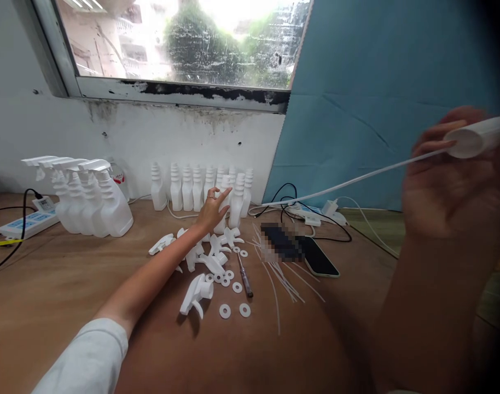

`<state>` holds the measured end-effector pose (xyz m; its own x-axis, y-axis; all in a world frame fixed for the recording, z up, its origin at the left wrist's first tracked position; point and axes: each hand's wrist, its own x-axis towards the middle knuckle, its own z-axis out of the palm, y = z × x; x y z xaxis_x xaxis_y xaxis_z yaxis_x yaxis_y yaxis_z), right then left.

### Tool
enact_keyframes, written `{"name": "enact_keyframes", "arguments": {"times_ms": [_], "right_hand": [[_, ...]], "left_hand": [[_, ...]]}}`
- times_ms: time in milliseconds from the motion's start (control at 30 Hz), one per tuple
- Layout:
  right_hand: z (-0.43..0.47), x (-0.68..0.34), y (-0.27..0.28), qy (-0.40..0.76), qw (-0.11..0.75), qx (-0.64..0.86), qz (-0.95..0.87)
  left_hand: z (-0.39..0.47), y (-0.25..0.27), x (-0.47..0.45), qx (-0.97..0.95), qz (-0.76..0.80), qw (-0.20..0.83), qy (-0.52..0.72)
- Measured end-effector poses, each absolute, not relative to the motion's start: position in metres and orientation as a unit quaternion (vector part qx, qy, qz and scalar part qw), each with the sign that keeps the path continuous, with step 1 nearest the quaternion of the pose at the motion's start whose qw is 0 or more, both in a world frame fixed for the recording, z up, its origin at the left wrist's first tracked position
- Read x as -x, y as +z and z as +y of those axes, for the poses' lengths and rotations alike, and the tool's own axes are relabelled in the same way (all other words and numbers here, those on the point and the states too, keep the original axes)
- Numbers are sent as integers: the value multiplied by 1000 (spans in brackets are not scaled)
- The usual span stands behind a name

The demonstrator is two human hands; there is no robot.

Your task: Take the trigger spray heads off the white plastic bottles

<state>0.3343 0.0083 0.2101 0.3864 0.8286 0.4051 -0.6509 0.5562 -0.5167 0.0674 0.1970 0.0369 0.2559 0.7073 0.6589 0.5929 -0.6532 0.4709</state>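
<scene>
My left hand (212, 212) reaches to the row of white bottles by the wall, thumb and forefinger spread at a front bottle (225, 183); a firm hold does not show. Raised close at the right, my right hand (442, 169) is closed around a white spray head (465, 143), blurred and cut off by the frame edge. From its round opening a long thin white tube (368, 174) points left across the table. Below my left forearm lie several loose trigger spray heads (211, 264), partly hidden by the arm. White ring washers (237, 287) are scattered beside them.
Four-sided bottles with spray heads fitted (94, 202) stand at the left, near a power strip (28, 221). A screwdriver (245, 276), loose thin tubes (280, 279) and a phone (321, 257) lie mid-table. Black cables (336, 239) run behind, below a blue sheet (356, 98).
</scene>
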Motion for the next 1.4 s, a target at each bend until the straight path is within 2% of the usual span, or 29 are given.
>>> {"name": "enact_keyframes", "arguments": {"times_ms": [67,133,267,333,433,533,600,733,800,867,967,1033,1133,1267,1400], "right_hand": [[6,-332,209,325,826,183,-422],[7,-329,209,265,813,231,-464],[15,-322,210,314,785,202,-494],[21,-317,208,366,764,214,-487],[31,-303,194,484,659,271,-509],[40,-275,169,612,474,286,-565],[43,-251,148,657,362,310,-585],[39,-211,113,651,269,351,-617],[35,-202,101,601,231,371,-669],[32,-198,93,524,198,400,-725],[29,-197,88,401,164,470,-769],[28,-195,88,328,160,498,-787],[26,-191,87,245,200,491,-812],[19,-193,85,237,249,475,-810],[7,-198,88,280,242,489,-790]], "left_hand": [[194,34,-68,-792,412,54,448],[192,32,-69,-787,417,48,452],[186,37,-66,-759,428,60,487],[180,44,-61,-731,417,116,527],[166,55,-51,-695,384,231,562],[146,65,-38,-697,367,309,532],[128,70,-27,-702,349,390,484],[84,74,-7,-625,289,631,358],[64,71,1,-619,296,649,327],[49,66,6,-659,326,595,324],[41,56,8,-692,351,533,339],[41,53,8,-681,352,538,351],[41,54,7,-651,357,566,358],[35,57,4,-611,327,638,336],[24,57,0,-588,302,673,331]]}}
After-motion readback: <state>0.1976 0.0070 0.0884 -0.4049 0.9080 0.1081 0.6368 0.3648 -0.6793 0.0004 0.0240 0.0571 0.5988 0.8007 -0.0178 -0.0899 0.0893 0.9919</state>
